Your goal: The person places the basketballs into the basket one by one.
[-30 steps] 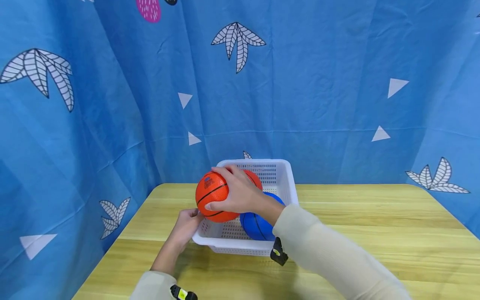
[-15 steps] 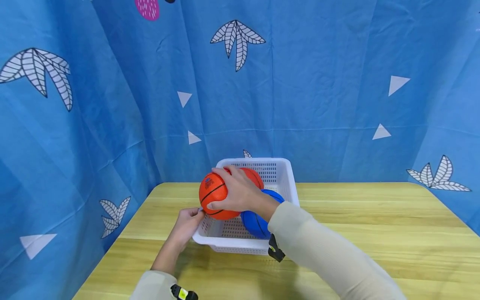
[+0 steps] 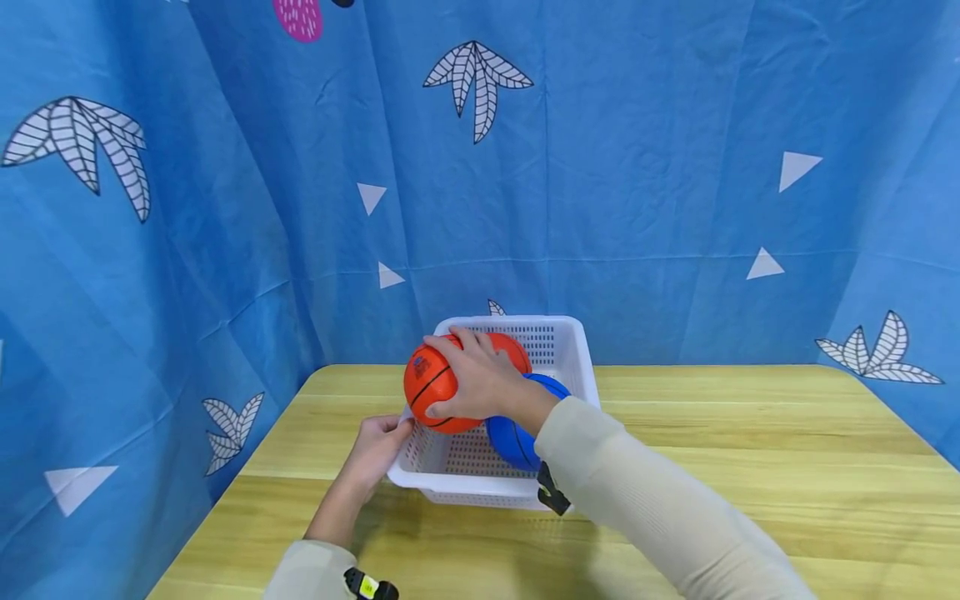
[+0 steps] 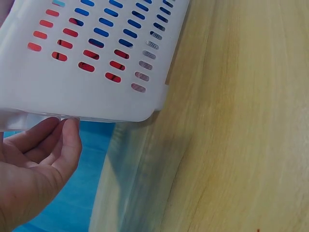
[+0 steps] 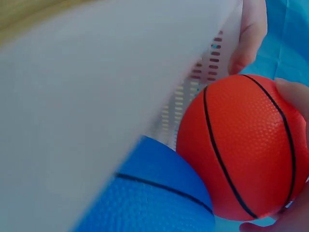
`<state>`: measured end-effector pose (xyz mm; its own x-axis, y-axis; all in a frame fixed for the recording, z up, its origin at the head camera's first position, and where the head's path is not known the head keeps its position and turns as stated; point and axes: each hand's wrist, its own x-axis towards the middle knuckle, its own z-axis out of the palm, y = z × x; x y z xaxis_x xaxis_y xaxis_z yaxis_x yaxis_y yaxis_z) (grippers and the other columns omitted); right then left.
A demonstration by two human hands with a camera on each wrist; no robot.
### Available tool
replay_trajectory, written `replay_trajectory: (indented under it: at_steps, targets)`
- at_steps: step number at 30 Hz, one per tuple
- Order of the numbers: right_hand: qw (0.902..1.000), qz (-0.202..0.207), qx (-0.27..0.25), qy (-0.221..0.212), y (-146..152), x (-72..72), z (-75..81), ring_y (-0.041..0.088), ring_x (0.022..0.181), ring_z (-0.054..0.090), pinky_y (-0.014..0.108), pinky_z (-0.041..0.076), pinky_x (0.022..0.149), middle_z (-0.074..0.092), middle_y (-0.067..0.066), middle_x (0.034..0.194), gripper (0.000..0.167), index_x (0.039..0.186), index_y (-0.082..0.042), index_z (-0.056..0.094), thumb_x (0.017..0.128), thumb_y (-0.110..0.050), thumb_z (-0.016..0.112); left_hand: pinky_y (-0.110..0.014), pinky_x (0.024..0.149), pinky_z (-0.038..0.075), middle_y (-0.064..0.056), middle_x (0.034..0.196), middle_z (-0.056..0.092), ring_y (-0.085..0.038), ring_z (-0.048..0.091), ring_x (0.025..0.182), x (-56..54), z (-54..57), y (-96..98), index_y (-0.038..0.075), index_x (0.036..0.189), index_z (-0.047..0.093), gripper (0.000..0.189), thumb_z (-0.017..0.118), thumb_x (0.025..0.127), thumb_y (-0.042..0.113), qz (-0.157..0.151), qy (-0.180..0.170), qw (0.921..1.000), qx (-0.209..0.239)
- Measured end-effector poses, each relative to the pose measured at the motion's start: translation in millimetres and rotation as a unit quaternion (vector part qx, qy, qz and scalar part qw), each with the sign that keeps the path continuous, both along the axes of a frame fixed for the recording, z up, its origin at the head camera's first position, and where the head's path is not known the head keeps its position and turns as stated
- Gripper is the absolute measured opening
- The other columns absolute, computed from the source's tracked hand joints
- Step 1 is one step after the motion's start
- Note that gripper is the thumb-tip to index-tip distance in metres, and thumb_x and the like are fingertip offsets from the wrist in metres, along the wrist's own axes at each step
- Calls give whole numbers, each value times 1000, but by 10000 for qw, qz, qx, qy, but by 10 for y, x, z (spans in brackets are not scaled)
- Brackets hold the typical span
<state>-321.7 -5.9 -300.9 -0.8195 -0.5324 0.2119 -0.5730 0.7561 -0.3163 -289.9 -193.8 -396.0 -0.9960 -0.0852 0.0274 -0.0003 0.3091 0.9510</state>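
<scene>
In the head view, my right hand (image 3: 483, 375) spreads over a small orange-red basketball (image 3: 429, 390) and grips it at the left side of a white plastic basket (image 3: 480, 486). Behind that hand sits a second orange-red ball (image 3: 513, 350), partly covered. A blue basketball (image 3: 510, 442) lies in the basket to the right, partly hidden by my right forearm. My left hand (image 3: 373, 450) pinches the basket's left rim. The left wrist view shows thumb and fingers (image 4: 72, 145) meeting at the rim. In the right wrist view the gripped ball (image 5: 241, 150) touches or nearly touches the blue one (image 5: 149, 193).
The basket stands on a light wooden table (image 3: 750, 483). A blue patterned curtain (image 3: 637, 183) hangs behind the table and along its left side. The basket has slotted walls, and its far rim is close to the curtain.
My right hand has shifted the gripped orange-red ball slightly right, further over the basket. The blue ball has moved slightly away from me. My left hand stays at the rim.
</scene>
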Motion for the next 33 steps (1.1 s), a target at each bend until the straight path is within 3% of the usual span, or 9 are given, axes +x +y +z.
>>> replay_trajectory:
  at_steps: [10,17,25,30,33]
  targets:
    - [9980,-198,580,-147,25,-8,117,29,131,27,58,38,98,30,6,146,87,146,-37,28,74,-44,75,-33,59,57,-19,86,69,-22,68,70,-15,-20,16,-9,99,67,29,52,92,15,-20,109,9999,9]
    - [9960,-162,875,-63,16,-6,152,29,128,32,58,41,95,35,5,142,86,142,-37,32,71,-34,80,-35,64,58,-20,91,69,-23,68,74,-13,-27,9,-8,104,66,31,53,93,18,6,-22,10000,-28]
    - [9953,-143,963,-4,5,-9,156,29,124,36,55,44,94,37,5,139,84,140,-36,34,71,-32,81,-36,63,58,-20,93,69,-24,69,75,-12,-22,9,-8,105,66,32,52,93,19,-14,-10,10000,-50]
    - [9950,-269,936,-229,-1,-38,166,30,126,36,55,44,95,35,5,142,85,143,-38,30,74,-33,79,-36,63,58,-20,92,69,-23,68,74,-8,-10,11,-8,105,66,32,52,94,19,30,-30,10000,-59]
    - [9949,-364,741,-586,22,-71,174,31,129,34,53,46,93,30,6,147,87,146,-38,26,76,-33,77,-36,63,58,-20,93,69,-24,69,75,-4,-7,16,-7,107,65,32,52,94,19,14,-38,10000,-71]
